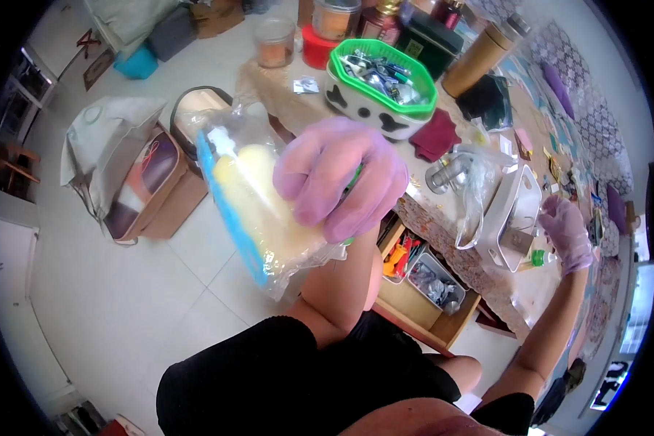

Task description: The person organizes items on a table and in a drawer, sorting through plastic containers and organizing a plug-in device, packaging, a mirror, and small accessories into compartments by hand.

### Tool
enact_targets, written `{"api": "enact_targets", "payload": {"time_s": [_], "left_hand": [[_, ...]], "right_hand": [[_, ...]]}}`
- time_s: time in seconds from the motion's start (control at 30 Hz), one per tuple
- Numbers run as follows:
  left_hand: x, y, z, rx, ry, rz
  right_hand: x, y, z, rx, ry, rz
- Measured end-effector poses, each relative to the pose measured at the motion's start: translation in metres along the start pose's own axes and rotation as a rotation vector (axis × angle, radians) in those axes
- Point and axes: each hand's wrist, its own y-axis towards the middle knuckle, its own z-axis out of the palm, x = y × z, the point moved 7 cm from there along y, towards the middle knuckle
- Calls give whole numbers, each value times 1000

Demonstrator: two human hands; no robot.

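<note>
My left hand (pixel 341 178), in a thin pinkish glove, is raised close to the camera with its fingers wrapped round a clear plastic zip bag (pixel 251 192). The bag has a blue strip along one edge; pale yellow contents and a white piece show through it. Bits of something green peek out between and below the fingers. Over the table at the right, my right hand (pixel 565 232) wears a similar glove. Its fingers are curled, and whatever they may hold is hidden. It is beside a white plastic basket (pixel 498 218) and a small green-capped bottle (pixel 541 258).
On the table (pixel 269 87) stand a green-rimmed tub (pixel 432 91) of small metal items, a gold flask (pixel 479 58) and a crumpled clear bag (pixel 479 182). An open drawer (pixel 403 298) with orange-handled tools juts out below. Storage boxes (pixel 171 196) stand on the left floor.
</note>
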Motion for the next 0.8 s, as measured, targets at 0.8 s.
{"api": "enact_targets", "payload": {"time_s": [0.8], "left_hand": [[-6,-5,-6,64,-27,-6]], "right_hand": [[327,135,69,240,399,-683]]}}
